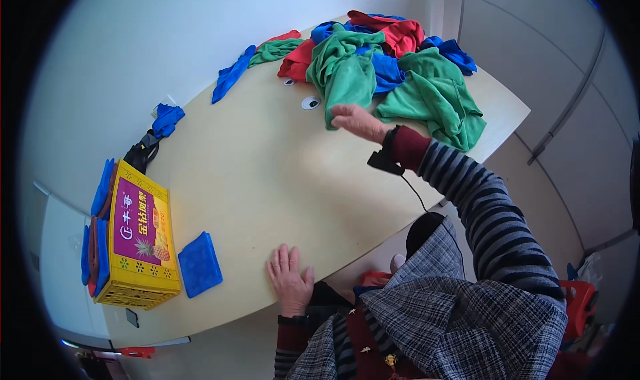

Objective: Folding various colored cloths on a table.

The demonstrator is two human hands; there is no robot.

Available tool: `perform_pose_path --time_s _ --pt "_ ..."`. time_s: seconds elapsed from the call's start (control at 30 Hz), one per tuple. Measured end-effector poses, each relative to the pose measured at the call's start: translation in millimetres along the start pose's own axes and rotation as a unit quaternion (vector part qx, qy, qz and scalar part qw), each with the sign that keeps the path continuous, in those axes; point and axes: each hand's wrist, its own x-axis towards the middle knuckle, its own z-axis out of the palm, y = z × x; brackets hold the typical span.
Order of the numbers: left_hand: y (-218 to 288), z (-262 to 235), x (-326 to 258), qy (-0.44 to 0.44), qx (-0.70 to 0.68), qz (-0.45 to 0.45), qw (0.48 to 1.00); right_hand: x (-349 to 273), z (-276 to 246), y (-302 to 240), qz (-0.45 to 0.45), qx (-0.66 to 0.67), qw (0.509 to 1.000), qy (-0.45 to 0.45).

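Head view: pale table (247, 167), white wall (167, 33), labelled crate (141, 237); left hand (291, 283) spread flat; right hand (362, 123) at green cloth (350, 77), grasp unclear.

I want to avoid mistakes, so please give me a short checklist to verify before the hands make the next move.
1. Left hand free: ok, it rests flat on the table, holding nothing.
2. Right hand gripping the green cloth: cannot tell; it is at the cloth's lower end, but contact is unclear.
3. Cloth pile neatly arranged: not ok; red, blue and green cloths lie crumpled and overlapping.
4. Folded blue cloth lying flat: ok, beside the yellow crate.
5. Wrist cable away from the cloth pile: ok.
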Motion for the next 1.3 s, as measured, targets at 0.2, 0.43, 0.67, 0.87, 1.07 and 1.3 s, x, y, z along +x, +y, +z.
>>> perform_pose_path --time_s 0.2,0.43,0.67,0.87,1.07,1.3 --pt "0.9 6.7 -2.5 0.009 -0.019 -0.001 1.0 -149.8 110.1 -20.5 -0.005 0.013 0.956 -0.293" --pt "-11.5 12.9 -1.6 0.122 -0.211 -0.036 0.969 -241.8 171.9 -34.6 -0.049 0.043 0.928 -0.367" --pt "24.2 -26.3 30.6 0.148 -0.233 0.032 0.961 -274.6 169.0 -42.5 -0.051 0.002 0.939 -0.34" --pt "39.5 -26.3 112.1 0.131 -0.025 0.236 0.962 -296.3 162.1 -45.7 -0.07 -0.005 0.944 -0.322" --pt "14.9 -27.2 149.0 0.027 0.069 0.243 0.967 -302.8 109.7 -31.9 0.008 0.021 0.96 -0.28" --pt "-43.3 -63.6 170.4 0.142 0.057 0.097 0.983 -247.5 30.1 -29.4 0.094 0.204 0.965 -0.138"
